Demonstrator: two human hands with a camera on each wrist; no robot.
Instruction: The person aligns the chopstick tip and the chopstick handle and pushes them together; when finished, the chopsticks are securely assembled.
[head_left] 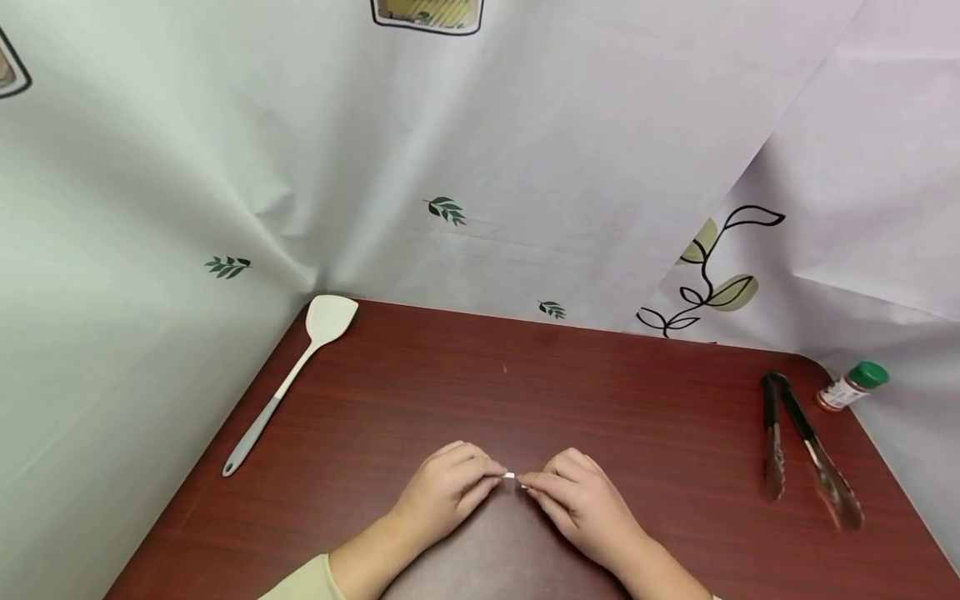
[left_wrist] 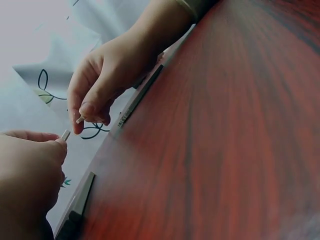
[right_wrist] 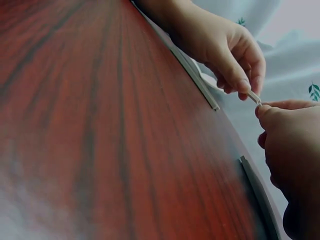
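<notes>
Both hands meet low over the front middle of the table, fingertips facing each other. My left hand [head_left: 448, 487] pinches a short, thin white stick-like piece [head_left: 509, 475] between thumb and fingers, its end sticking out toward the other hand. Opposite it, my right hand [head_left: 581, 504] pinches a small pale piece [left_wrist: 80, 119], of which just a tip shows. A narrow gap separates the two pieces in the left wrist view, while in the right wrist view the white piece [right_wrist: 254, 97] reaches the right fingertips. The fingers hide most of both.
A white spatula [head_left: 330, 319] with a grey handle lies along the table's left edge. Black-handled metal tongs [head_left: 813, 446] lie spread at the right, beside a small spice jar [head_left: 842, 393] with a green lid. White printed cloth [head_left: 525, 167] hangs around the reddish-brown table [head_left: 600, 392].
</notes>
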